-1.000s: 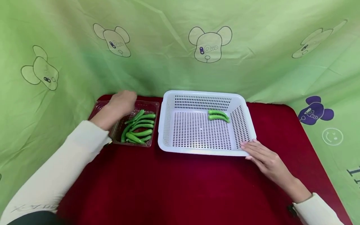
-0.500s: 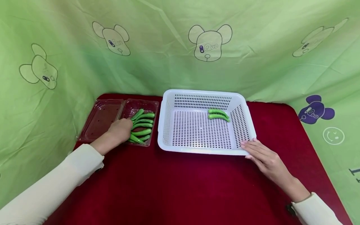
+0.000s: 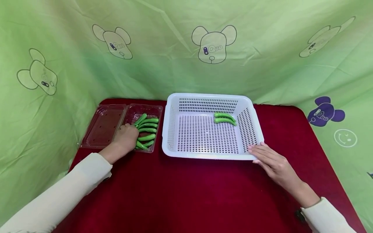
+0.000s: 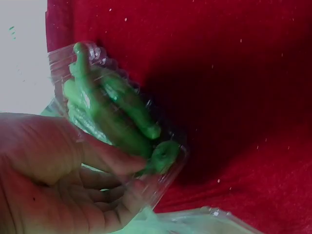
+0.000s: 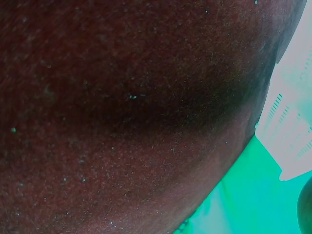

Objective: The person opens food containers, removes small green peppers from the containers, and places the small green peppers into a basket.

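Note:
My left hand (image 3: 126,137) reaches into a clear plastic box (image 3: 161,111) at the left of the table, its fingers curled at the near-left ends of several long green chili peppers (image 3: 147,137). In the left wrist view the thumb and fingertips close on the end of one green chili pepper (image 4: 163,155), partly hidden behind the clear wall. My right hand (image 3: 276,165) holds the near right corner of a white perforated basket (image 3: 204,156), fingers over the rim and thumb on the outside. Two green chili peppers (image 3: 224,120) lie side by side in the basket, toward its back right.
The box's clear lid (image 3: 102,126) lies folded open on its left side. Under everything is a dark red tablecloth (image 3: 186,194). A green printed curtain (image 3: 163,64) stands close behind and at both sides of the table.
My left hand has come down from above the box's back left onto the peppers, uncovering the lid. My right hand stays at the basket corner.

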A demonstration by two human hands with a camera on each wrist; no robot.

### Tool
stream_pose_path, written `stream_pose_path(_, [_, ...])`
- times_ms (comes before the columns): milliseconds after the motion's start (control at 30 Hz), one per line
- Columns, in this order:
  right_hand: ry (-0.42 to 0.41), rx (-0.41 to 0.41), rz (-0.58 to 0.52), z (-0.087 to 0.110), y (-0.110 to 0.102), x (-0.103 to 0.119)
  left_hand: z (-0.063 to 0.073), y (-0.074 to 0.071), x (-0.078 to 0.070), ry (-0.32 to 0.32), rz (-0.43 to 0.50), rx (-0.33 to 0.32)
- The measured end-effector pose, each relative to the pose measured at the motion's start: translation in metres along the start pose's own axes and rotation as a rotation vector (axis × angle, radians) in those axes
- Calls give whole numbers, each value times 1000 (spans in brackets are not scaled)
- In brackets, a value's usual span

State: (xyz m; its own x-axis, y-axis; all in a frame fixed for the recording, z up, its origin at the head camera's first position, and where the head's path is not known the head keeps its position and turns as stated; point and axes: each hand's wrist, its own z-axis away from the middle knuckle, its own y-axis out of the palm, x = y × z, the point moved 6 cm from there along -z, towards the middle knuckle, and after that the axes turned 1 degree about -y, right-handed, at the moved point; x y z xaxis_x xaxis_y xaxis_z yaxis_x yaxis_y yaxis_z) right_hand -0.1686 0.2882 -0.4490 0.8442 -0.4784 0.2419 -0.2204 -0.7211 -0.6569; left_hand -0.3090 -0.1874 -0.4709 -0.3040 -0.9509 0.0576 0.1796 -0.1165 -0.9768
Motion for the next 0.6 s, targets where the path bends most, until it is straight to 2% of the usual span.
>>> stream_pose_path(167, [-3, 0, 1, 0, 0, 0, -2, 6, 2, -29, -30, 5])
stream_pose_path(367, [6, 7, 6, 2, 0, 0, -6, 8, 5, -72, 32, 14])
stream_pose_path(600, [-3, 1, 8, -1, 0, 1, -10, 12, 6, -69, 8, 20])
